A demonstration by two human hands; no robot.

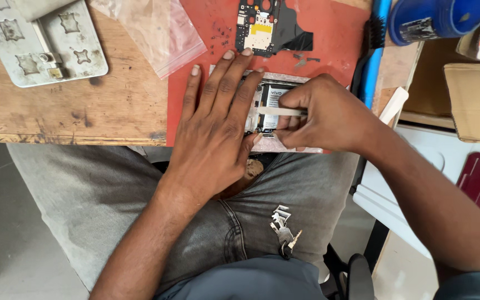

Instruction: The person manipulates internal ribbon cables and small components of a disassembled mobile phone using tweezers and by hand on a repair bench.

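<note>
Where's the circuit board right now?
In the head view, the circuit board lies at the top of the red mat, just beyond the left hand, with small screws to its left.

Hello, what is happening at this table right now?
A seated person works on an opened phone with its back cover off, lying on a red mat at the edge of a wooden table. The left hand lies flat on the phone and presses it down. The right hand pinches a thin flat white strip across the phone's inside. A separate black circuit board and tiny dark screws lie further back on the mat.
</note>
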